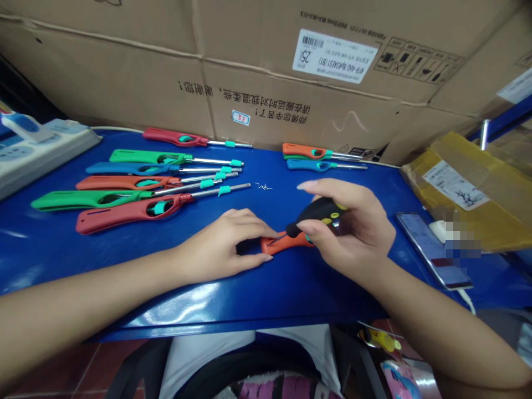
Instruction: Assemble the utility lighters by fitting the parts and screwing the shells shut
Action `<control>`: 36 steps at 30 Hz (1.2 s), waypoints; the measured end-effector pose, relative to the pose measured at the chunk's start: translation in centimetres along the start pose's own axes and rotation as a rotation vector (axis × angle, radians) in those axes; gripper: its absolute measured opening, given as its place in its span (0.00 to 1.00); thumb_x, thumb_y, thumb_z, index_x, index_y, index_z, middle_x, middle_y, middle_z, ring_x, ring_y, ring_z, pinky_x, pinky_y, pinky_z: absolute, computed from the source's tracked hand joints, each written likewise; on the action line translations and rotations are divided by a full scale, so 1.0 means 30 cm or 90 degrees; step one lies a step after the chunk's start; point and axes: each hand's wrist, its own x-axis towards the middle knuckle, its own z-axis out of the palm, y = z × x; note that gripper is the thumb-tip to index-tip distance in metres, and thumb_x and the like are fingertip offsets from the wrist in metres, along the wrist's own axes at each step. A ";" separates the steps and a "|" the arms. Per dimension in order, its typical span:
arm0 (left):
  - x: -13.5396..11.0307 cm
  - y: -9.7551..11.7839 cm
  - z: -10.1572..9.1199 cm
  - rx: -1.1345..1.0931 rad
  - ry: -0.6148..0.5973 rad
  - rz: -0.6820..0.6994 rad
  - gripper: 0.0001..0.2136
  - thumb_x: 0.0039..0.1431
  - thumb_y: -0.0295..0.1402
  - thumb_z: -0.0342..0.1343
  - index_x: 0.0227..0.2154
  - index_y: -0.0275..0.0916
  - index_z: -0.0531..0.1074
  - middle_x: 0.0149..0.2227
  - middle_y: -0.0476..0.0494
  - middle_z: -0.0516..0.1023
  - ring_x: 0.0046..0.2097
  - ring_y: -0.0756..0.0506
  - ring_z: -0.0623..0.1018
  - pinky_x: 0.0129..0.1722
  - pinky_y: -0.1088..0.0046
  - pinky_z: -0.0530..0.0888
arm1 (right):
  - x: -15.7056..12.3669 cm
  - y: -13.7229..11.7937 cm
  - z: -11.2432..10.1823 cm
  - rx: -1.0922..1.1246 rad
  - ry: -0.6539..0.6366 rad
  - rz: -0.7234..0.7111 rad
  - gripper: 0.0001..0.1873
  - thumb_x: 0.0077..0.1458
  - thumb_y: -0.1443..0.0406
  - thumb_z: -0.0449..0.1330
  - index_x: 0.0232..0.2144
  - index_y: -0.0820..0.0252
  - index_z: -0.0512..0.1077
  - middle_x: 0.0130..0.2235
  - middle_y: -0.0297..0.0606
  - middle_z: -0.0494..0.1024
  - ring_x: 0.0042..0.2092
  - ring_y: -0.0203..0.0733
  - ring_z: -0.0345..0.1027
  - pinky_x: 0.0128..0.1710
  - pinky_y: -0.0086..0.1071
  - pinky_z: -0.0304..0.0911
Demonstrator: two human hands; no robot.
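An orange long-necked lighter [286, 242] lies on the blue table in front of me. My left hand [233, 241] holds its butt end between thumb and fingers. Above it, my right hand [353, 227] grips a black and yellow screwdriver [310, 215], whose thin shaft slants down to the slot in the lighter's handle. The right hand hides the lighter's far end. Several lighters lie to the left, among them a red one [133, 213] and a green one [91, 199], with teal tabs on their metal necks.
At the back right lie more lighters, including a blue one [310, 165]. Small white slivers [263, 187] rest mid-table. A large cardboard box [166, 66] stands behind. A phone [432, 249] and a yellow-taped box [477, 194] are right; a power strip [45, 149] is left.
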 end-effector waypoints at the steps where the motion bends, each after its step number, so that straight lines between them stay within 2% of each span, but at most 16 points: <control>1: 0.000 0.000 0.000 -0.001 0.001 0.001 0.15 0.64 0.32 0.64 0.52 0.41 0.76 0.47 0.48 0.83 0.48 0.46 0.78 0.51 0.68 0.69 | 0.001 -0.002 -0.001 -0.009 0.009 0.001 0.18 0.63 0.64 0.65 0.56 0.53 0.74 0.48 0.38 0.83 0.35 0.39 0.78 0.31 0.33 0.77; 5: 0.006 -0.002 0.001 -0.001 0.004 0.002 0.13 0.64 0.33 0.64 0.50 0.40 0.76 0.47 0.48 0.83 0.49 0.46 0.78 0.52 0.67 0.69 | 0.001 -0.009 -0.009 0.057 -0.041 0.088 0.22 0.72 0.65 0.48 0.65 0.53 0.65 0.60 0.42 0.76 0.38 0.39 0.79 0.37 0.38 0.79; 6: 0.007 -0.002 0.000 -0.001 0.004 0.002 0.13 0.64 0.33 0.64 0.50 0.40 0.76 0.47 0.48 0.83 0.49 0.46 0.78 0.52 0.67 0.69 | 0.002 -0.010 -0.011 0.065 -0.051 0.094 0.23 0.72 0.65 0.47 0.65 0.53 0.65 0.60 0.42 0.76 0.39 0.40 0.79 0.38 0.38 0.80; 10: 0.008 -0.002 -0.002 -0.005 -0.001 0.001 0.14 0.64 0.32 0.63 0.52 0.41 0.76 0.47 0.48 0.83 0.48 0.47 0.78 0.51 0.68 0.69 | 0.007 -0.010 -0.016 -0.014 -0.024 0.004 0.18 0.65 0.64 0.62 0.57 0.51 0.74 0.46 0.38 0.84 0.35 0.40 0.79 0.32 0.34 0.78; 11: 0.007 -0.001 -0.002 -0.005 -0.002 -0.001 0.14 0.64 0.32 0.63 0.53 0.41 0.76 0.47 0.48 0.83 0.49 0.47 0.78 0.51 0.68 0.69 | 0.006 -0.010 -0.016 -0.027 -0.018 -0.005 0.18 0.64 0.63 0.63 0.57 0.51 0.74 0.46 0.37 0.84 0.35 0.40 0.79 0.31 0.33 0.77; 14: 0.005 0.000 -0.003 -0.007 -0.008 -0.012 0.14 0.64 0.33 0.64 0.52 0.42 0.76 0.48 0.48 0.83 0.49 0.46 0.78 0.52 0.67 0.69 | 0.002 -0.009 -0.015 0.008 -0.043 0.041 0.22 0.71 0.61 0.53 0.65 0.51 0.66 0.57 0.41 0.79 0.41 0.42 0.80 0.34 0.37 0.79; 16: 0.004 0.001 -0.004 -0.007 -0.009 -0.017 0.13 0.64 0.34 0.64 0.51 0.42 0.76 0.48 0.48 0.83 0.50 0.45 0.78 0.52 0.66 0.69 | 0.002 -0.010 -0.015 0.046 -0.074 0.069 0.24 0.73 0.62 0.48 0.68 0.52 0.61 0.59 0.42 0.78 0.42 0.43 0.80 0.36 0.38 0.79; 21: 0.004 0.005 -0.005 -0.011 -0.013 -0.020 0.13 0.65 0.33 0.63 0.52 0.44 0.76 0.48 0.48 0.83 0.49 0.45 0.78 0.52 0.66 0.70 | 0.014 -0.008 -0.021 0.007 -0.043 -0.029 0.20 0.65 0.64 0.63 0.58 0.53 0.73 0.46 0.38 0.84 0.34 0.39 0.78 0.33 0.33 0.77; 23: 0.004 0.006 -0.005 -0.012 -0.014 -0.022 0.13 0.65 0.33 0.63 0.51 0.43 0.77 0.48 0.48 0.83 0.50 0.45 0.78 0.52 0.66 0.70 | 0.008 -0.004 -0.017 0.008 -0.058 -0.029 0.22 0.67 0.61 0.60 0.62 0.52 0.69 0.49 0.39 0.83 0.38 0.41 0.79 0.35 0.35 0.77; 25: 0.005 0.006 -0.005 -0.011 -0.015 -0.023 0.13 0.65 0.33 0.63 0.51 0.42 0.76 0.48 0.47 0.83 0.50 0.44 0.78 0.52 0.65 0.70 | -0.003 -0.001 -0.008 0.038 -0.091 0.011 0.25 0.71 0.60 0.51 0.68 0.50 0.60 0.55 0.41 0.79 0.42 0.44 0.80 0.36 0.39 0.78; 27: 0.005 0.006 -0.004 -0.010 -0.012 -0.025 0.12 0.65 0.34 0.63 0.50 0.41 0.77 0.48 0.46 0.83 0.50 0.44 0.78 0.52 0.65 0.70 | -0.010 0.000 0.002 0.057 -0.105 0.052 0.26 0.72 0.61 0.48 0.69 0.49 0.55 0.58 0.41 0.77 0.43 0.44 0.80 0.37 0.40 0.78; 29: 0.005 0.008 -0.005 -0.009 -0.013 -0.026 0.12 0.65 0.34 0.62 0.50 0.42 0.77 0.47 0.45 0.83 0.50 0.43 0.78 0.52 0.65 0.70 | -0.009 0.001 0.008 0.040 -0.071 0.036 0.23 0.70 0.62 0.54 0.65 0.48 0.61 0.54 0.39 0.80 0.38 0.41 0.79 0.34 0.38 0.78; 32: 0.006 0.009 -0.006 -0.010 -0.017 -0.023 0.12 0.65 0.33 0.62 0.51 0.43 0.77 0.48 0.46 0.83 0.50 0.44 0.78 0.52 0.65 0.70 | 0.000 0.004 0.001 -0.021 -0.015 -0.047 0.20 0.65 0.61 0.63 0.58 0.48 0.70 0.45 0.37 0.83 0.31 0.40 0.76 0.28 0.35 0.76; 34: 0.005 0.007 -0.006 -0.010 -0.013 -0.019 0.13 0.65 0.33 0.63 0.51 0.43 0.76 0.48 0.46 0.83 0.50 0.44 0.78 0.53 0.65 0.70 | 0.003 0.005 -0.008 -0.013 -0.022 -0.033 0.20 0.67 0.61 0.59 0.60 0.49 0.69 0.47 0.39 0.82 0.32 0.41 0.76 0.29 0.37 0.76; 36: 0.004 0.004 -0.004 -0.008 -0.002 -0.013 0.13 0.64 0.34 0.64 0.50 0.41 0.76 0.48 0.46 0.83 0.49 0.44 0.79 0.52 0.66 0.70 | 0.005 0.004 -0.015 0.029 -0.060 0.034 0.22 0.71 0.63 0.51 0.65 0.51 0.64 0.52 0.42 0.81 0.36 0.42 0.78 0.32 0.39 0.77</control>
